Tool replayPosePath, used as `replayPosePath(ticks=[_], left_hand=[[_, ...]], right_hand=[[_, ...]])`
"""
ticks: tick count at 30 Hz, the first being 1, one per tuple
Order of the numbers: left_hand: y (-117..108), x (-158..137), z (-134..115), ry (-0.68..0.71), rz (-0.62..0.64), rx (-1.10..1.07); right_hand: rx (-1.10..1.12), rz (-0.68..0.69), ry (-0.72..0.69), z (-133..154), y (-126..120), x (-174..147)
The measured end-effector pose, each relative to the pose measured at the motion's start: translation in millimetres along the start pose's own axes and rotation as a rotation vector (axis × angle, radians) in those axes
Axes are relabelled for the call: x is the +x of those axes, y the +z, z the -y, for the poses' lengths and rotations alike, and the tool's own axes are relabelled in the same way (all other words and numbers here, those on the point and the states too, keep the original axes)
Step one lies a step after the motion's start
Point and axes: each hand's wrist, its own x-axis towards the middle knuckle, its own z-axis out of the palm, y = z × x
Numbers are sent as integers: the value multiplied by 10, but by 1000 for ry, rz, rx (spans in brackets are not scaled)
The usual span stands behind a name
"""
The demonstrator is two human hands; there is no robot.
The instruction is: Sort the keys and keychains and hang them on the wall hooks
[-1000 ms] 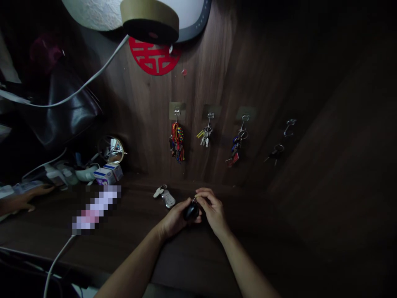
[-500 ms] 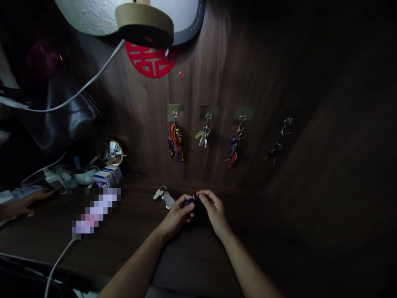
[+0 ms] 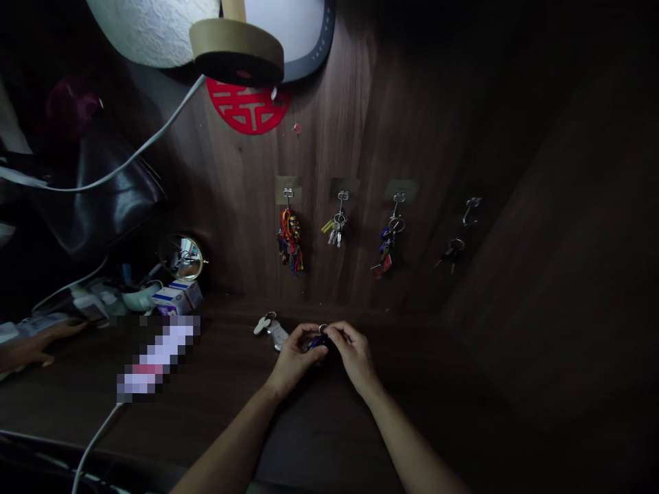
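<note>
My left hand [image 3: 298, 357] is closed on a small dark-blue key fob [image 3: 318, 341] with a metal key ring [image 3: 323, 328] at its top. My right hand [image 3: 353, 350] pinches the ring from the other side, so the two hands meet in front of me just over the desk. Fingers and shadow hide much of the fob, and I cannot tell whether keys are attached. Left of my left hand lies another keychain [image 3: 276, 335], with a silver tag and pale, rounded pieces on a ring.
Several hooks on the wood wall carry key bunches [image 3: 337, 230]; the rightmost hook [image 3: 470, 211] has none, with keys [image 3: 454, 252] near it. On the left are a round mirror [image 3: 182, 257], a box [image 3: 178, 295], a pixelated item with a white cable [image 3: 95, 439], and what looks like another hand [image 3: 41, 346].
My right hand has moved slightly left onto the ring, and the ring now shows more upright between both hands. The view has shifted a little; other things stay put.
</note>
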Motion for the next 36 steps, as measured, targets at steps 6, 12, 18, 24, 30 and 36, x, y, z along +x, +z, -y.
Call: replayPosePath(ticks=[6,12,18,24,30,36], left_hand=[[-3,-4,-3,2,7,-44],[-28,1,0,-3,-23,23],[-21,-15,-50,-42,-46,-5],[-8,-28,-79,-54,-69,-15],[-12,-26,-82,-28,-100,-4],[-12,-7,-50,-43,-82,24]], right_hand=[[118,-128,109,-88,-35,32],[213,-177,189,-115,-35,30],[371,-155,303,-57,-35,23],[405,-140,287,-1,-69,34],[406,-177,283,34,-143,59],[412,-260,227,97,-305,96]])
